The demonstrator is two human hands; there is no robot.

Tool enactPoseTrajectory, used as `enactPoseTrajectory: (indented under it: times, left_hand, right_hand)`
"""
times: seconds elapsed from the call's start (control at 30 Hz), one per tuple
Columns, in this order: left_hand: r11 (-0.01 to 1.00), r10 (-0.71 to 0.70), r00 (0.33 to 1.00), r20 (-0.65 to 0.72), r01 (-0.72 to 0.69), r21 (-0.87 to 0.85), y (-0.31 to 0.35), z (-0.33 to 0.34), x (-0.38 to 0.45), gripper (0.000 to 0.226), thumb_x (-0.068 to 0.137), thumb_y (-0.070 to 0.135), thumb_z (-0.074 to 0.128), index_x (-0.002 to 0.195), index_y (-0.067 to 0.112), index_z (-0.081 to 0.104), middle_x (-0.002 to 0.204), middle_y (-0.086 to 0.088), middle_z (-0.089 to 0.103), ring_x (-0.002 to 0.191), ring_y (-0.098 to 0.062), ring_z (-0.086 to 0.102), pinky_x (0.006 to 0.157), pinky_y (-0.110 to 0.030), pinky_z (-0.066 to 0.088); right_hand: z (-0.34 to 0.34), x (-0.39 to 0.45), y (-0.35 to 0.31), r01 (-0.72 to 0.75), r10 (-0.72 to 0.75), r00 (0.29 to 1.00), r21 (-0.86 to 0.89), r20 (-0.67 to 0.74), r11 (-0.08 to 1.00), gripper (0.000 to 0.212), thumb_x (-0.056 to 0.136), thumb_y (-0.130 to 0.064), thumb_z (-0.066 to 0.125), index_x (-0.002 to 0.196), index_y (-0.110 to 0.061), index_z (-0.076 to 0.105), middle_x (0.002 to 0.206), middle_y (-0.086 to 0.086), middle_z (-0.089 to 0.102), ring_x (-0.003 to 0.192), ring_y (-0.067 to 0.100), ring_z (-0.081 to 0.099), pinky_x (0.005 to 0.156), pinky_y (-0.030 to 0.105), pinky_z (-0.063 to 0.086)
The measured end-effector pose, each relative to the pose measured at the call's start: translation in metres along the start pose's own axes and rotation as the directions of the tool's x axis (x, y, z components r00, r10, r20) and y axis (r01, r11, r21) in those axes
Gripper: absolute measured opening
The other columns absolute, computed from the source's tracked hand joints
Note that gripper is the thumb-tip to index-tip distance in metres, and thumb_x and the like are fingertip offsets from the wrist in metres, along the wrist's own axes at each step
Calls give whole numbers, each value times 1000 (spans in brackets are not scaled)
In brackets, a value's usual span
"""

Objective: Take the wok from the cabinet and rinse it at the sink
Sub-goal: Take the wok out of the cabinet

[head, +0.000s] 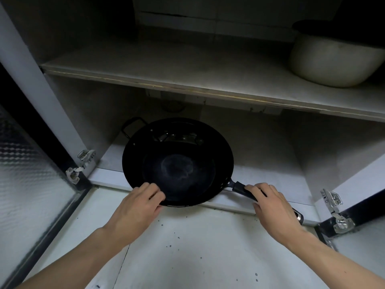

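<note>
Wok (pixel 177 161) sits centre frame on the cabinet floor (pixel 260 163), handle (pixel 241 187) pointing lower right. I see my left grip (pixel 137 207) pinching its near rim and my right grip (pixel 273 207) wrapped around the handle.

2 bare forearms, left hand (pixel 136 202), right hand (pixel 275 207); short nails.

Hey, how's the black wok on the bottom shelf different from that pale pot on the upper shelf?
The wok is black, wide and shallow; the pot is off-white, deep and round-sided. The wok sits at the lower shelf's front edge, partly overhanging it; the pot stands at the right of the upper shelf. The left hand grips the wok's rim and the right hand its handle; nothing touches the pot. Both stand upright.
</note>
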State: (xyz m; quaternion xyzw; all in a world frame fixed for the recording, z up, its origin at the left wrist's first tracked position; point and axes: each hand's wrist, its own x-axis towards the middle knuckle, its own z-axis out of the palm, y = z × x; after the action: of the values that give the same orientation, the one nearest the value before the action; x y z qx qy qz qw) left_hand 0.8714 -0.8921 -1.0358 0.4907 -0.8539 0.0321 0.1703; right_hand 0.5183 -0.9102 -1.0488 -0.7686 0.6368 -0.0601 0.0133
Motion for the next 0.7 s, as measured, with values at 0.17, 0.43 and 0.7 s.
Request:
enactPoseTrajectory:
  times: [0.17, 0.43, 0.7]
  left_hand:
    - [1000, -24, 999, 46, 24, 13, -10, -6, 7, 25, 65, 5, 87, 78, 8, 66, 77, -4, 60, 66, -24, 56, 48, -34, 49]
    - [979, 93, 995, 35, -98, 177, -22, 6, 4, 19, 84, 22, 47, 74, 13, 61, 71, 0, 54, 63, -21, 52, 50, -32, 44]
    - [970, 117, 989, 87, -132, 204, -20, -2, -2, 9, 83, 11, 67, 84, 17, 60, 79, 3, 52, 69, -19, 47, 59, -32, 41]
  right_hand:
    - [-1, 13, -4, 31, -28, 993, -23, 115, 999, 87, 64, 15, 51, 135, -33, 37, 125, -8, 42, 105, 21, 48, 68, 24, 33]
    - [3, 21, -1, 46, -31, 986, -88, 161, 995, 93, 56, 14, 50, 134, -33, 32, 123, -6, 37, 101, 22, 48, 62, 26, 36]
    - [-11, 13, 2, 117, -98, 987, -150, 126, 982, 87, 61, 16, 51, 133, -31, 35, 120, -5, 39, 105, 20, 40, 66, 25, 32]
